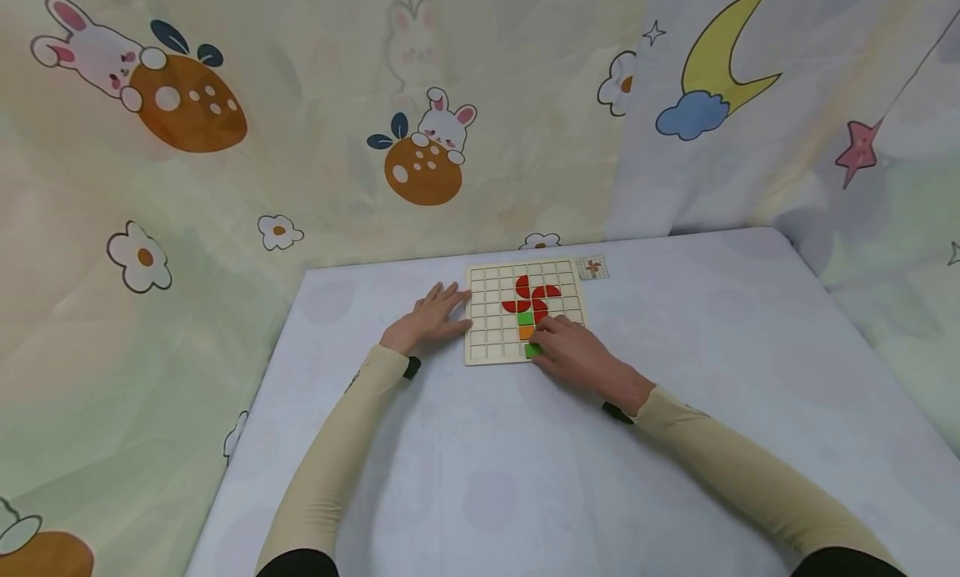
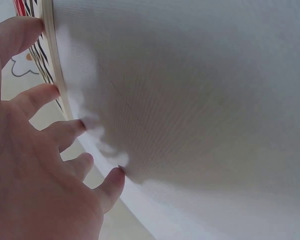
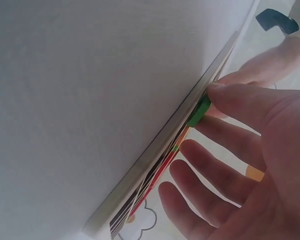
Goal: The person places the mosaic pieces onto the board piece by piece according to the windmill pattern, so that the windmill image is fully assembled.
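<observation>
A wooden grid board (image 1: 491, 343) lies on the table, bearing red quarter-round pieces (image 1: 522, 287) set like a pinwheel. Below them are a green square piece (image 1: 525, 318) and an orange square piece (image 1: 527, 333). My right hand (image 1: 581, 356) pinches another green square piece (image 3: 200, 111) between thumb and forefinger at the board's near edge; its other fingers spread over the board. With fingers spread, my left hand (image 1: 429, 320) rests at the board's left edge, thumb and forefinger touching the side.
A small pattern card (image 1: 592, 267) showing a red pinwheel lies beside the board's far right corner. White cloth covers the table (image 1: 487, 477). Behind it hangs a printed curtain (image 1: 315, 143) with rabbits, flowers and a moon.
</observation>
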`<state>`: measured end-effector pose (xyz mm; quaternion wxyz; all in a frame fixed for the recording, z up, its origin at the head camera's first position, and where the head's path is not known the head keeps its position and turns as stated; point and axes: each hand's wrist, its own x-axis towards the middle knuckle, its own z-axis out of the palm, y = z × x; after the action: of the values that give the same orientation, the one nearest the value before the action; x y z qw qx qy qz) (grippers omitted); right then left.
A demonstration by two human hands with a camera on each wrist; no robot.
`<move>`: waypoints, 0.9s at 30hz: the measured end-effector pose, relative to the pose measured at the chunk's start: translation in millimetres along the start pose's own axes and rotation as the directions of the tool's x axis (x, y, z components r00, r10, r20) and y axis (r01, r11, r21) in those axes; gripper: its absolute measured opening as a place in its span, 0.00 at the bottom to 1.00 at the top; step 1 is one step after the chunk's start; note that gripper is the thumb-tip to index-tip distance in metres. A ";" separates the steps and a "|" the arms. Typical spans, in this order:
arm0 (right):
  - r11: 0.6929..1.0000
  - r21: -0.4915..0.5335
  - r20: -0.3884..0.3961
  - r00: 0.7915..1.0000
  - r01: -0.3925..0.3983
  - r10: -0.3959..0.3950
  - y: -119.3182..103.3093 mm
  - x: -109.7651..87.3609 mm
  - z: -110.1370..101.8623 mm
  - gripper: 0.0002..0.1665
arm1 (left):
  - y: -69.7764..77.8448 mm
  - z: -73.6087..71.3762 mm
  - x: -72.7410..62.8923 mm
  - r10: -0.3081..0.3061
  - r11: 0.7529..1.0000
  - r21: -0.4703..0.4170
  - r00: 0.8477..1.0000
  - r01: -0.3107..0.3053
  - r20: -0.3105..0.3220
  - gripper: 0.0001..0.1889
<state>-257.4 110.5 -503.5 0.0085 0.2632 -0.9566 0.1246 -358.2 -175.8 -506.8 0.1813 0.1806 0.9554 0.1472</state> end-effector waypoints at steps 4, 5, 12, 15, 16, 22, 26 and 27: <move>1.000 -0.013 -0.017 1.000 0.010 -0.010 -1.2 3.4 2.8 0.18 | 0.6 -1.3 -1.9 -0.005 1.000 0.000 1.000 0.005 -0.003 0.38; 1.000 -0.015 -0.023 1.000 0.014 -0.014 -1.4 4.0 3.2 0.17 | 0.6 -1.4 -2.2 -0.004 1.000 0.000 1.000 0.004 -0.003 0.38; 0.999 0.014 -0.062 0.997 0.037 -0.036 -2.8 6.4 3.2 0.11 | 0.0 -0.9 -2.9 0.009 1.000 0.000 1.000 -0.009 -0.002 0.38; 0.999 0.027 -0.070 0.997 0.040 -0.038 -3.4 7.0 2.6 0.09 | -0.5 -0.6 -2.0 0.009 1.000 0.002 1.000 -0.009 -0.001 0.38; 0.999 0.031 -0.071 0.997 0.040 -0.038 -3.6 7.2 2.3 0.08 | -0.6 -0.6 -1.7 0.008 1.000 0.004 1.000 -0.008 0.000 0.38; 0.997 0.068 -0.053 0.998 0.025 -0.022 -3.5 6.2 -0.2 0.07 | 0.1 -1.4 -1.7 0.006 1.000 0.009 1.000 -0.006 0.004 0.37; 0.997 0.070 -0.054 0.998 0.026 -0.022 -2.8 6.2 -0.5 0.06 | 0.0 -1.7 -2.7 0.008 1.000 0.009 1.000 -0.008 0.004 0.37; 0.997 0.068 -0.060 0.998 0.025 -0.021 -2.2 6.5 -0.5 0.05 | -0.1 -1.7 -2.6 0.008 1.000 0.010 1.000 -0.008 0.005 0.37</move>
<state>-261.9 105.5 -501.9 0.0293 0.2703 -0.9480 0.1653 -356.7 -177.2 -504.6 0.1820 0.1855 0.9550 0.1428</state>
